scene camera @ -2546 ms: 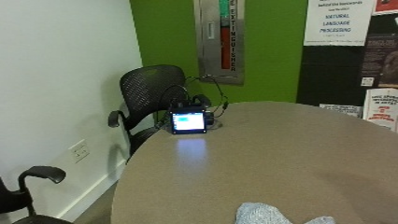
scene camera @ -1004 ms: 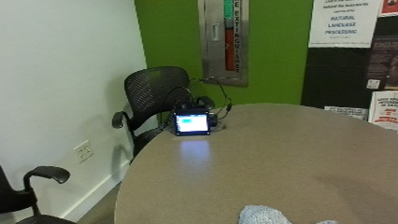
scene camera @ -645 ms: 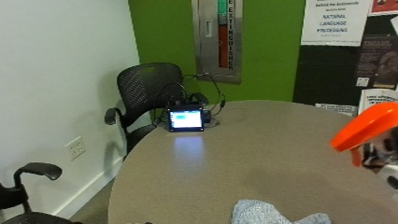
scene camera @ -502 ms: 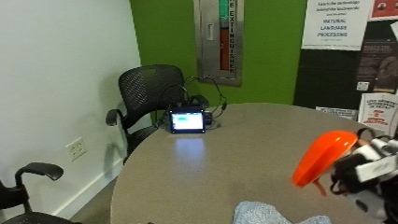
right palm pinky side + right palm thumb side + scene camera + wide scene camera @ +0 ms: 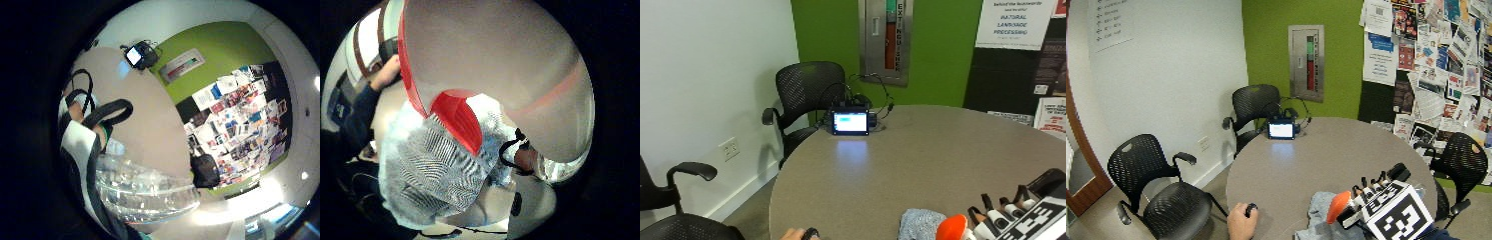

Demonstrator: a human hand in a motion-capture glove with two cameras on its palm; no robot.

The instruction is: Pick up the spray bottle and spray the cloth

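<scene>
Half a second ago your gloved right hand [image 5: 1379, 202] carried the spray bottle [image 5: 1339, 206] higher at the right edge of the outside view; now it sits lower at the near right of the round table [image 5: 933, 150], and only the orange head peeks in there, just right of the cloth [image 5: 921, 224]. The cloth lies where it lay before, at the near edge. Your fingers wrap the clear bottle body, which the little-finger palm view shows pressed against the palm, with black straps over a fingertip. The thumb-side palm view shows what the outside views do not: the orange head with its trigger hanging directly above the grey ribbed cloth, and your bare left hand [image 5: 1242, 222] and dark sleeve beyond it. The wide outside view alone shows that left hand resting on the near table edge on a small black object [image 5: 1250, 207]. Count one bottle, one cloth, one lit screen device [image 5: 851, 121] at the far side of the table, and three black mesh chairs in the wide view, two left and one right.
</scene>
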